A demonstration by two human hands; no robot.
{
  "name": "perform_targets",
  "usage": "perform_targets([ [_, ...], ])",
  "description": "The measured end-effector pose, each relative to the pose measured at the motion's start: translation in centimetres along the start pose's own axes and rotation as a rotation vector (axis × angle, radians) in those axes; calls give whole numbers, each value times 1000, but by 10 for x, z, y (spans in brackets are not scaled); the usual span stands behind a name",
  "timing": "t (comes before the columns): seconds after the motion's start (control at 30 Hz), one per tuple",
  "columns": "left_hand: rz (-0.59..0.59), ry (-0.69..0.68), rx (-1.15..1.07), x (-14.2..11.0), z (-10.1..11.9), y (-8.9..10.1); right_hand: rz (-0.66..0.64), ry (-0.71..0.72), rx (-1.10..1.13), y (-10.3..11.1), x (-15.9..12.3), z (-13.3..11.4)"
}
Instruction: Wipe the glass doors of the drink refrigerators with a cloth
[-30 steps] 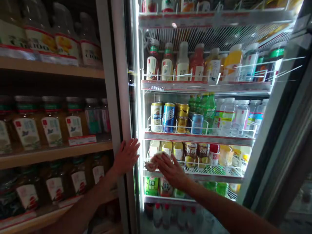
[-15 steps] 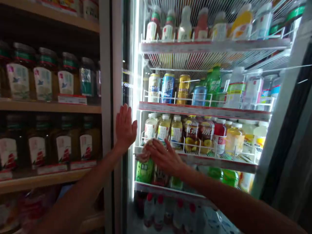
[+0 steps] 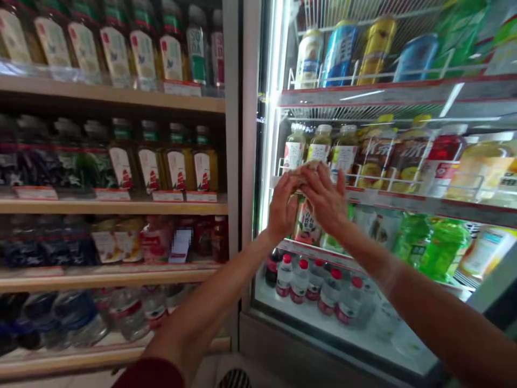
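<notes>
A pale, crumpled cloth (image 3: 302,171) is bunched at the fingertips of both hands, in front of the glass door of a lit drinks fridge. My right hand (image 3: 325,202) covers most of it, fingers bent over it and thumb raised. From the left, my left hand (image 3: 283,207) reaches the same cloth with curled fingers. Much of the cloth is hidden by the hands. Behind the glass door (image 3: 291,328), bottled teas (image 3: 319,148) stand close to the fingertips, and a pink-labelled carton (image 3: 307,223) shows just below the hands.
Left of the fridge frame (image 3: 252,134), wooden shelves (image 3: 121,207) carry rows of bottles. Inside the fridge are cans (image 3: 339,54), green bottles (image 3: 412,240) and red-capped bottles (image 3: 299,280) at the bottom. A dark panel (image 3: 302,350) runs beneath the door.
My left hand has come off the fridge frame and moved right to the cloth. The right hand with the cloth has left its earlier flat pose. The view has tilted down and turned left.
</notes>
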State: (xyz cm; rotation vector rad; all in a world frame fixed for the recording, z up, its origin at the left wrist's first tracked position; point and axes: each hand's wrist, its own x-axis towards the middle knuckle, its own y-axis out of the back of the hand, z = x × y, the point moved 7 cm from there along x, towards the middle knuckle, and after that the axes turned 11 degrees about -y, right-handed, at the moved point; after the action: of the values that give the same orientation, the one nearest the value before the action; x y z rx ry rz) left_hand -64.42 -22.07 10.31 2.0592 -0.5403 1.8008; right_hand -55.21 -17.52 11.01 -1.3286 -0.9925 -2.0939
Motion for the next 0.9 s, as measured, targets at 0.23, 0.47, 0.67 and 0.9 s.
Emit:
perform_targets([
  [0.23, -106, 100, 153, 16, 27, -57, -129, 40, 25, 32, -3, 27],
  [0.47, -200, 26, 399, 57, 7, -66, 119, -191, -246, 87, -35, 141],
  [0.67, 0, 159, 489, 80, -21, -37, 143, -263, -262, 71, -51, 150],
  [0.9, -180, -143, 389, 73, 32, -91, 87, -313, -198, 77, -53, 143],
])
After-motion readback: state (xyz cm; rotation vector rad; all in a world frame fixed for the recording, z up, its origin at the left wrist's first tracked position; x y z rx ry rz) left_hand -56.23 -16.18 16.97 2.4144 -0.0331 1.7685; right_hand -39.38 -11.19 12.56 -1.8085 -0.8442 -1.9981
